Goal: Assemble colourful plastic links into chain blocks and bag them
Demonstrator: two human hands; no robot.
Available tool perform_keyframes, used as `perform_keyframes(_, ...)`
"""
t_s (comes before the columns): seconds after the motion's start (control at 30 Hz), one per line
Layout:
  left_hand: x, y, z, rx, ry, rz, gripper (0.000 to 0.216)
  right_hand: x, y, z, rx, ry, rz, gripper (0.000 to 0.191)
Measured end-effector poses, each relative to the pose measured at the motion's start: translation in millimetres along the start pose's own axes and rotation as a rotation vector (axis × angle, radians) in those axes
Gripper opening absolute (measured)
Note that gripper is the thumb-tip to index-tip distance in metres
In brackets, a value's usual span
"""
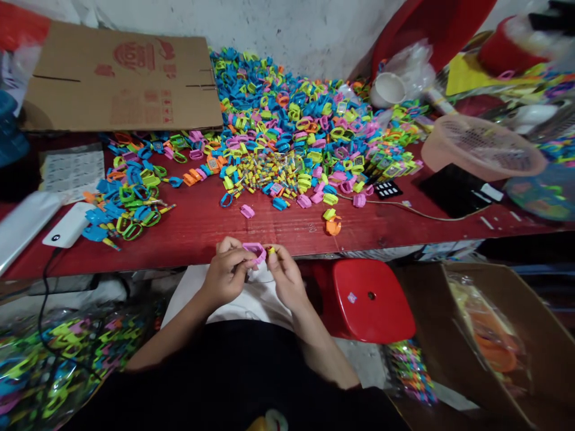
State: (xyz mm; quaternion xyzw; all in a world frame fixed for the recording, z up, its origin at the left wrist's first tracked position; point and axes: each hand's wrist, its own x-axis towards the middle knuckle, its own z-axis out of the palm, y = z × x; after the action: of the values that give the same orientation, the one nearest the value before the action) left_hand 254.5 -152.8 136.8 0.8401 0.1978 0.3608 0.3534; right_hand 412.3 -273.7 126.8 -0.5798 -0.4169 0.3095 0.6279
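Head view. Gripping a pink plastic open-frame toy part with the left hand, fingers curled nearly closed around it, just in front of the table edge. Pinching a tiny yellow plastic piece between thumb and fingertips of the right hand, almost closed, just beside the pink part. Spreading across the red-painted tabletop: a heaped pile of blue, lime, pink and orange plastic toy watch parts. Lying behind and left of the pile: a flattened brown cardboard sheet. Sitting to the right: a round pink plastic mesh basket. Standing below the table: a red plastic stool, beside an open brown cardboard box.
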Motion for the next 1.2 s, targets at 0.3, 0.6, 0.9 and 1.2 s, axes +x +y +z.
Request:
perform_keyframes(0.3,-2.2,-8.5,0.6,0.306,0.002,0.13,0.026,6.7,-8.4,-6.1,-0.193,-0.082,-0.08,0.054)
perform_keyframes(0.6,-1.5,-9.9,-2.8,0.338,-0.044,0.292,0.037,10.1,3.1,-4.5,-0.167,-0.085,-0.021,0.052)
perform_keyframes(0.9,-3.2,-18.3,-2.1,0.27,-0.133,0.23,0.043,13.0,19.7,-3.4,-0.084,-0.048,0.007,0.047)
perform_keyframes(1.2,1.9,-55.9,-6.0,0.51,-0.094,0.247,0.043,53.0,70.9,6.0,0.059,-0.216,0.136,0.058)
